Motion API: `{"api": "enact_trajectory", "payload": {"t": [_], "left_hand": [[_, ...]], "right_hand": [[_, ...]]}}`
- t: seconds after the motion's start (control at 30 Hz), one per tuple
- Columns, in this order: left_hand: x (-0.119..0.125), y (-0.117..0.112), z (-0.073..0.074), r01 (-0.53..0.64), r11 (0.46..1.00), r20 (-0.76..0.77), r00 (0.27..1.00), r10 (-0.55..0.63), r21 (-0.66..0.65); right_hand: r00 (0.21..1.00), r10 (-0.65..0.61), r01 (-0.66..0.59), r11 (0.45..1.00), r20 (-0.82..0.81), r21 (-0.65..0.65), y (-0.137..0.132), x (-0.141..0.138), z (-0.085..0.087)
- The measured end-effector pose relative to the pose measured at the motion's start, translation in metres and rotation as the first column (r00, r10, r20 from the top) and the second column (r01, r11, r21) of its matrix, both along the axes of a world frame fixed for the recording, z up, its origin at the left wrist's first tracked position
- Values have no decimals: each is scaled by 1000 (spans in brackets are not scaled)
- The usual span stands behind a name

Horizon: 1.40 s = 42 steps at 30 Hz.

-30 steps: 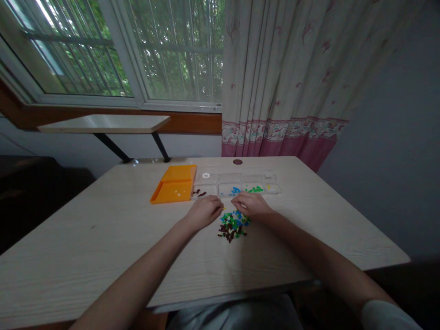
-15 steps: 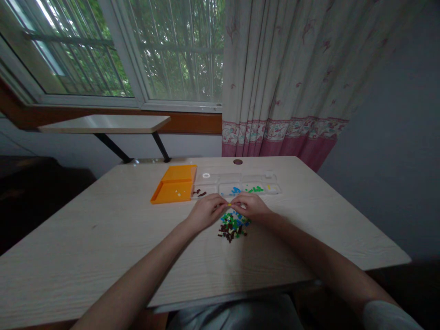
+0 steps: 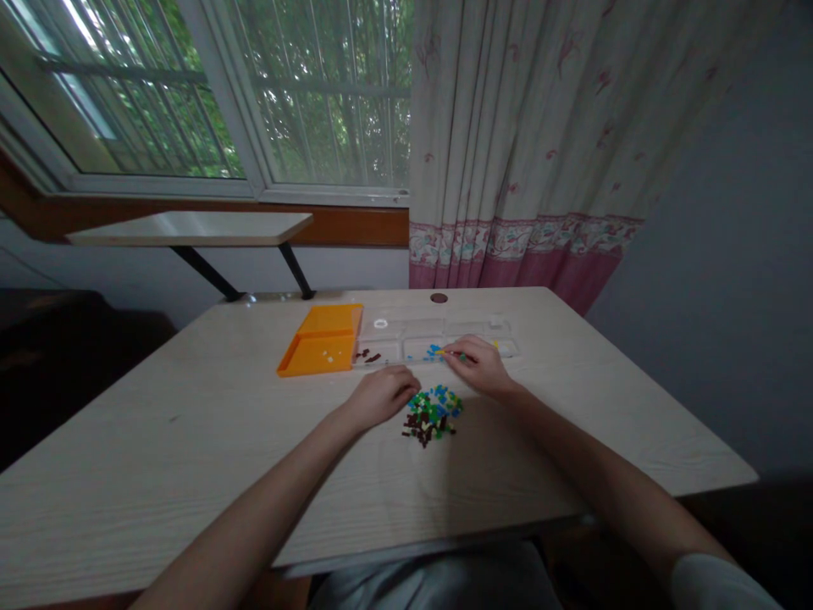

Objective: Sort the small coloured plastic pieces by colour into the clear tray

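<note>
A pile of small toy bricks [image 3: 434, 415] in green, blue, brown and pale colours lies on the table. Just left of the pile, my left hand [image 3: 383, 396] is closed with its fingertips curled in; anything in them is hidden. My right hand [image 3: 479, 366] is over the near edge of the clear compartment tray [image 3: 401, 349], pinching a small yellow brick [image 3: 439, 352] between thumb and finger. Beneath that brick, blue bricks [image 3: 432, 349] lie in the tray's middle compartment. My right hand partly covers the compartment to the right.
Left of the clear tray lies an orange tray [image 3: 323, 318] with a few white bricks [image 3: 329, 355]. Brown bricks [image 3: 368, 356] are in the clear tray's left compartment. A raised shelf [image 3: 196, 227] stands at the table's back left. The table [image 3: 209, 440] ends at a front edge near my lap.
The hands have come apart. My right hand has moved forward and right to the clear tray with the yellow brick, while my left hand has drawn back slightly beside the pile.
</note>
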<state>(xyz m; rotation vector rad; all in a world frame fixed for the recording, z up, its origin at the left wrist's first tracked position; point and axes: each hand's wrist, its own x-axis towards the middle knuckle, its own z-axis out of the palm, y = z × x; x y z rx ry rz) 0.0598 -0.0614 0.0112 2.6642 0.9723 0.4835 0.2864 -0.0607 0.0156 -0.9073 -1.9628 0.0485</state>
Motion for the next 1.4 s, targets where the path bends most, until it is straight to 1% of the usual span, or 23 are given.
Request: {"api": "enact_trajectory", "payload": {"t": [0.37,0.47,0.53,0.6,0.63,0.67,0.73,0.8,0.9,1.0,1.13,1.23,1.33,1.4], "left_hand": [[-3,0,3,-48,995,-45,998,52,90],[-3,0,4,-31,992,-83,996,42,124],[-3,-1,5,-13,989,-112,993,30,146],[-4,-1,6,-5,986,-134,991,27,164],[-4,-1,6,-4,986,-139,990,28,170],[-4,-1,6,-3,985,-142,989,28,173],[-4,-1,6,-3,985,-141,990,27,174],[-4,-1,6,-2,986,-135,991,25,169],[-4,-1,6,0,988,-121,992,19,157],[-4,0,5,-4,989,-105,994,19,146],[-4,0,5,-13,990,-87,996,25,141],[-4,0,8,-33,990,-74,996,43,140],[-4,-2,10,-53,992,-38,998,58,116],[-4,-2,10,-64,994,6,998,63,93]], "right_hand": [[1000,-21,21,1000,-2,10,-4,-4,1],[1000,-19,19,1000,13,16,-3,-3,2],[995,3,-2,1000,98,-8,-1,4,6],[970,21,-6,998,243,-62,5,18,12],[948,13,17,996,317,-90,9,28,15],[925,-21,68,991,378,-111,13,39,18],[872,-90,192,967,480,-167,22,63,22],[827,-153,312,926,542,-214,29,85,22],[784,-203,417,872,587,-256,36,106,19],[763,-209,456,844,612,-281,38,113,15],[723,-240,514,813,648,-272,38,115,14],[688,-264,571,772,676,-280,39,121,14],[684,-248,589,743,685,-319,39,128,15],[695,-248,581,746,676,-324,40,129,17]]}}
